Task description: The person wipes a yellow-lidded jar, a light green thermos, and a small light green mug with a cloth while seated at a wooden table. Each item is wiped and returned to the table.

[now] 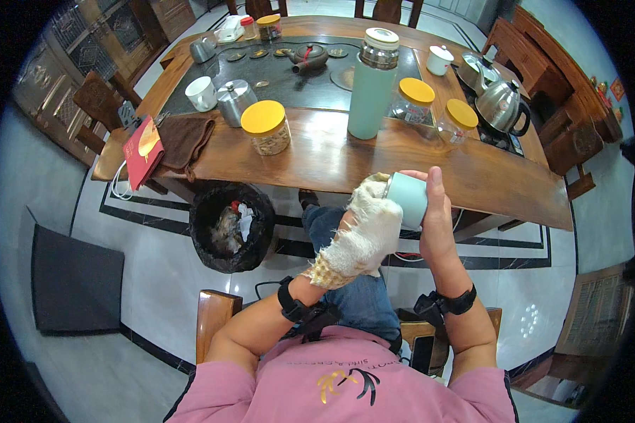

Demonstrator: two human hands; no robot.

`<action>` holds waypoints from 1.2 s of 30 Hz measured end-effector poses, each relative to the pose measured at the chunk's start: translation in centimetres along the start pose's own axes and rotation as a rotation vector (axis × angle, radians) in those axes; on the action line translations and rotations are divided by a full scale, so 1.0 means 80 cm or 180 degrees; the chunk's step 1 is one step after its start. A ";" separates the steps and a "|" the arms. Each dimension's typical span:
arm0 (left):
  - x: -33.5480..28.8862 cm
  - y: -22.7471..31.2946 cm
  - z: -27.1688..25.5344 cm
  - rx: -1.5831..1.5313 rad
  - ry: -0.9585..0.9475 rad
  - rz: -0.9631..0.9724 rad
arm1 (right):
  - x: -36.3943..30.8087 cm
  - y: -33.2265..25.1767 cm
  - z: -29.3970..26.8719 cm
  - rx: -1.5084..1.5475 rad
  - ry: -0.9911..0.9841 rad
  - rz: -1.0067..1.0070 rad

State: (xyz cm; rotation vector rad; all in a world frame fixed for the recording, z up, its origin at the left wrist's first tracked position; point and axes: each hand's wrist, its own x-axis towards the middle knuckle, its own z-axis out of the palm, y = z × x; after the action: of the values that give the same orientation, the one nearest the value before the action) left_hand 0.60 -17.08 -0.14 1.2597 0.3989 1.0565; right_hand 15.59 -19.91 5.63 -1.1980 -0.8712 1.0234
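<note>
My right hand [438,222] grips a mint-green cup-shaped lid [408,199], holding it sideways with the thumb raised along its closed end. A frayed white cloth [368,229] covers most of my left hand [346,220] and hangs back over the wrist. That hand holds the cloth against the lid's open rim; its fingers are hidden beneath the fabric. On the table beyond my hands, a tall mint-green thermos flask [371,92] stands upright with its cream stopper on.
Yellow-lidded jars [267,137] stand along the wooden table [317,158], near a steel canister [234,99] and white mug [201,94]. A teapot [309,56] sits farther back, steel kettles [501,106] at right. A lined trash bin [254,243] stands below left.
</note>
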 end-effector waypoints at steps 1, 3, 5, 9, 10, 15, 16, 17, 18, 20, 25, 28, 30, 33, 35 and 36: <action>0.004 0.001 0.005 -0.0507 0.0261 -0.0211 | -0.003 0.000 0.001 -0.0347 0.0075 -0.0190; 0.007 0.002 0.008 -0.0860 0.0199 -0.0516 | -0.008 0.003 0.006 -0.0863 0.0238 -0.0674; 0.007 0.000 0.010 -0.0899 0.0300 -0.0776 | -0.013 0.008 0.011 -0.1143 0.0314 -0.0987; 0.000 -0.007 0.009 -0.0788 0.0217 -0.0394 | -0.012 0.017 0.014 -0.1425 0.0257 -0.2188; -0.002 -0.008 0.011 -0.1325 0.0327 -0.0396 | -0.012 0.018 0.015 -0.1572 0.0133 -0.2427; -0.009 0.018 0.001 0.2533 -0.0008 0.1228 | -0.012 0.018 0.012 -0.1769 -0.0274 -0.3297; -0.010 0.027 -0.002 0.3143 -0.0159 0.1229 | -0.011 0.017 0.011 -0.1810 -0.0360 -0.3329; -0.006 0.033 -0.005 0.3770 -0.0209 0.1476 | -0.009 0.015 0.009 -0.1843 -0.0415 -0.3452; -0.002 0.039 -0.009 0.4183 -0.0301 0.1522 | -0.008 0.014 0.008 -0.1890 -0.0484 -0.3522; 0.004 0.045 -0.015 0.4410 -0.0763 0.1065 | -0.007 0.012 0.008 -0.1830 -0.0458 -0.3419; 0.000 0.038 -0.013 0.2211 -0.0320 0.0711 | -0.029 0.012 0.025 -0.0957 0.0022 -0.1836; -0.007 0.029 -0.001 -0.0994 -0.0173 -0.0842 | -0.034 0.005 0.025 -0.0627 0.0180 -0.0914; 0.000 0.022 0.007 0.0953 -0.0488 0.0072 | -0.024 -0.006 0.016 -0.0269 0.0165 -0.0550; -0.011 0.019 0.010 0.0866 0.0016 0.0262 | -0.013 -0.021 0.006 0.0933 0.0125 0.0210; -0.018 0.019 0.003 0.0107 0.0323 -0.0652 | -0.008 -0.032 0.000 0.1828 0.0244 0.0784; -0.021 0.017 0.002 -0.0226 0.0484 -0.0216 | -0.009 -0.035 -0.001 0.2232 -0.0256 0.0715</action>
State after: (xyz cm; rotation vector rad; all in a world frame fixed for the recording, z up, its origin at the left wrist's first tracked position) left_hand -0.70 -18.63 0.68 1.0992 0.5122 1.1027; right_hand 15.87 -20.77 8.37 -0.6634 -0.3751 1.4149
